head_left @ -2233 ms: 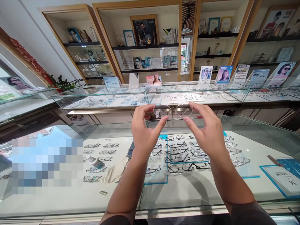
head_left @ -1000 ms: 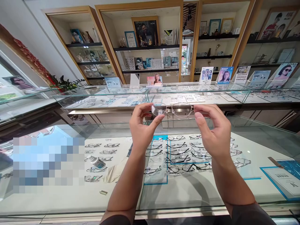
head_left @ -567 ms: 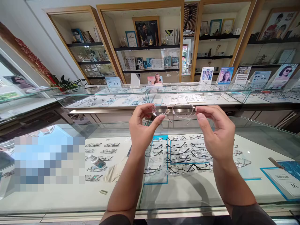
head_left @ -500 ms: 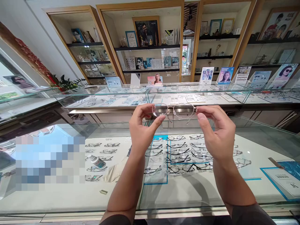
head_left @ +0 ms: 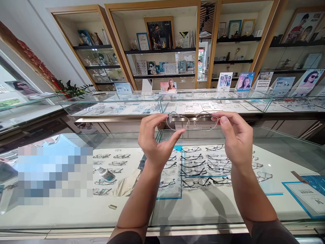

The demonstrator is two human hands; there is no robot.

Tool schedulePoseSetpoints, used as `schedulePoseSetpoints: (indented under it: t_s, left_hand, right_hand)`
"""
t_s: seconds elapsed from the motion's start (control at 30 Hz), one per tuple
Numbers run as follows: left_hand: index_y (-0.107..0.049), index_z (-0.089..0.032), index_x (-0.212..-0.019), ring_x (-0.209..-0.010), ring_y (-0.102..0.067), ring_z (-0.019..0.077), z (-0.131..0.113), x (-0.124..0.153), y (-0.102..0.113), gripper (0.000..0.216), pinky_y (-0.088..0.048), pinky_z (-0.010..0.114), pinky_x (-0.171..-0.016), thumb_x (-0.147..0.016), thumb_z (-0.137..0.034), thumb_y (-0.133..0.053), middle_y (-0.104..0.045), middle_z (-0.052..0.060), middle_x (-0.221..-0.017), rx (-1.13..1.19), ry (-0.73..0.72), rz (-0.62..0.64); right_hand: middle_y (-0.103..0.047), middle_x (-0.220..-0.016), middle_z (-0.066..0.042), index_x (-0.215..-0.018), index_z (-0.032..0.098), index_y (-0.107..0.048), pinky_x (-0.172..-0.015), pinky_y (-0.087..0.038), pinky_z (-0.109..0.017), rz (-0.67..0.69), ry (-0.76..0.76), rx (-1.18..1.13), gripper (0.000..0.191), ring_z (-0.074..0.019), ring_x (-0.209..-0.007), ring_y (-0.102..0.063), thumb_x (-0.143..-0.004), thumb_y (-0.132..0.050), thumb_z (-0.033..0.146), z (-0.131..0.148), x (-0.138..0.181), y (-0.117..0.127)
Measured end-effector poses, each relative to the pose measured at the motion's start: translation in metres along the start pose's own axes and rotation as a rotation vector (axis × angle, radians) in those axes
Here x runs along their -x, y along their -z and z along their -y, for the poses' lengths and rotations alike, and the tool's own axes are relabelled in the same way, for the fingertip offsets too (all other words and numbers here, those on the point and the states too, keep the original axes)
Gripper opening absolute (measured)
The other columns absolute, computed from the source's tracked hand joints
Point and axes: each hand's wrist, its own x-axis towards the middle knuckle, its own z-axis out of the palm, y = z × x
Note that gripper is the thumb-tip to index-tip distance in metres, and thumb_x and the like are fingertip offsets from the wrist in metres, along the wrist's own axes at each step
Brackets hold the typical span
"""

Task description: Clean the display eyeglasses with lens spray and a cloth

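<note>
A pair of thin metal-rimmed eyeglasses is held up level above the glass counter, between both hands. My left hand has its fingertips at the left end of the frame, with the thumb stretched out under the left lens. At the other end, my right hand pinches the frame near the hinge between thumb and fingers. Below them, rows of eyeglasses are laid out inside the display case. A small white bottle and a beige cloth lie to the left of my left forearm.
The glass display case spans the front, with a blue-edged sign at right. A blurred bluish patch covers the left. Another glass counter with eyewear stands beyond, before wooden shelves.
The eyeglasses have turned and shifted slightly right, and their lenses look tilted differently. My left thumb has moved away from the fingers, and my right hand has moved a little.
</note>
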Motion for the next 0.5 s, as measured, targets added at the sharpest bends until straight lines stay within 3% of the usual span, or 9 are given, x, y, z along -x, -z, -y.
schedulePoseSetpoints:
  t_s: [0.2, 0.5]
  left_hand:
    - [-0.067, -0.027, -0.128, -0.107, -0.069, 0.0252, 0.014, 0.01, -0.012, 0.059, -0.061, 0.039, -0.083, -0.079, -0.044, -0.095, -0.072, 0.006, -0.115, 0.019, -0.02, -0.056]
    - [-0.069, -0.028, -0.129, -0.113, -0.072, 0.0221, 0.037, 0.022, -0.03, 0.051, -0.062, 0.038, -0.095, -0.084, -0.038, -0.091, -0.07, 0.007, -0.124, 0.324, 0.292, 0.051]
  right_hand:
    - [-0.081, -0.113, -0.005, -0.11, 0.027, -0.079, -0.093, -0.06, -0.042, 0.013, -0.023, -0.006, 0.019, -0.0228, -0.105, -0.077, -0.103, -0.067, 0.039, -0.002, 0.001, -0.002]
    - [-0.079, -0.11, -0.005, -0.109, 0.026, -0.078, -0.094, -0.06, -0.044, -0.005, 0.019, 0.065, 0.016, -0.0232, -0.104, -0.075, -0.101, -0.07, 0.037, 0.003, 0.004, -0.007]
